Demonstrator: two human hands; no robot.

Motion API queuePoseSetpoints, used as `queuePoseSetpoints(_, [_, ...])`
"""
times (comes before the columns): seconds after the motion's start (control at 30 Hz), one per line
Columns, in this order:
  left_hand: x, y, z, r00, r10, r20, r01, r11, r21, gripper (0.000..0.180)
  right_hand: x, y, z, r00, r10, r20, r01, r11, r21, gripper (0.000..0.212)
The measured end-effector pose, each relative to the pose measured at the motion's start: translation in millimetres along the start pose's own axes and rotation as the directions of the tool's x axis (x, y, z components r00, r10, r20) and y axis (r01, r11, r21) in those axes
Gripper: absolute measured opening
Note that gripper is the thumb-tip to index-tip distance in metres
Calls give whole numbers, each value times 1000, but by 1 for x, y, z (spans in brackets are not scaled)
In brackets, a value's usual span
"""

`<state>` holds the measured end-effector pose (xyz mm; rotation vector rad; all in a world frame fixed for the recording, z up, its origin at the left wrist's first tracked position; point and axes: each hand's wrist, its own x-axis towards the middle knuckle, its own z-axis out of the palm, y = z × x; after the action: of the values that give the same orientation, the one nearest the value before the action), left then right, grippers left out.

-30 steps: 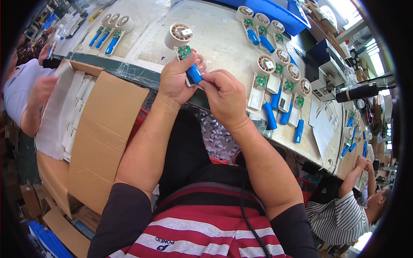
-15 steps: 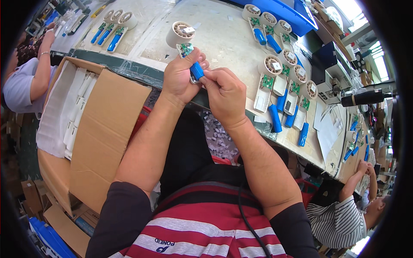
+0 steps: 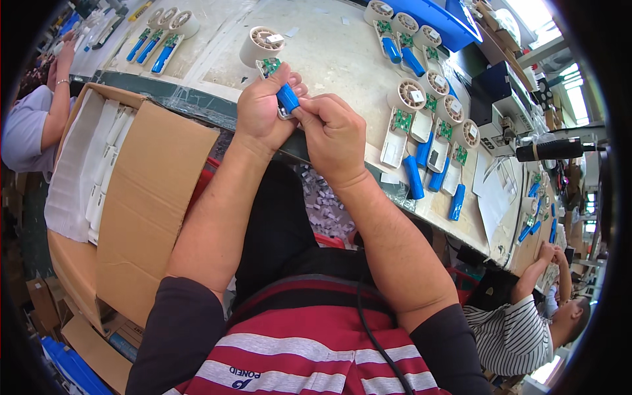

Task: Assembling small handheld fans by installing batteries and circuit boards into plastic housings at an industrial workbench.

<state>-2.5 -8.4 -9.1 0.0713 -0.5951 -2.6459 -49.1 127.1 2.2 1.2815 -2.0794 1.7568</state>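
My left hand (image 3: 259, 112) is closed round the handle shell of a cream handheld fan (image 3: 262, 46), whose round head points away from me over the table. A green circuit board (image 3: 268, 66) shows in the opened handle, just beyond my left thumb. Below the board a blue cylindrical battery (image 3: 288, 98) lies along the shell, partly covered by the left fingers. My right hand (image 3: 334, 135) has thumb and forefinger pinched together at the battery's near end. Whether the fingertips grip the battery or a wire there is hidden.
More opened fans (image 3: 411, 95) with boards and blue batteries (image 3: 413, 176) lie at right; several others (image 3: 163, 54) stand far left. An open cardboard box (image 3: 151, 210) of white parts flanks my left arm. A blue bin (image 3: 434, 23) sits far right. People work on both sides.
The whole view has shifted slightly, moving the scene left and up. More of the battery's blue side shows between my hands. Both hands keep their hold at the fan handle.
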Motion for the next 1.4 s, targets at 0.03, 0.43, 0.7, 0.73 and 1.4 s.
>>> queuePoseSetpoints(0.03, [-1, 1, -1, 1000, 3, -2, -3, 1000, 13, 19, 0, -1, 0, 1000, 1, 5, -1, 1000, 0, 7])
queuePoseSetpoints(0.43, [1, -1, 2, 996, 16, -92, -15, 1000, 15, 19, 1, -4, 1, 999, -29, -22, 28, 999, -29, 7])
queuePoseSetpoints(0.7, [5, -2, 3, 994, 8, -113, -9, 1000, -15, 21, 2, -3, 2, 999, -36, -26, 34, 998, -51, 8])
queuePoseSetpoints(0.73, [6, -3, 4, 993, 2, -122, -5, 1000, -27, 21, 2, -3, 2, 999, -35, -26, 34, 998, -50, 8])
queuePoseSetpoints(1.4, [7, -2, 1, 996, -21, -85, 19, 1000, -19, 22, 1, -4, -1, 995, -99, 24, 100, 994, -45, 5])
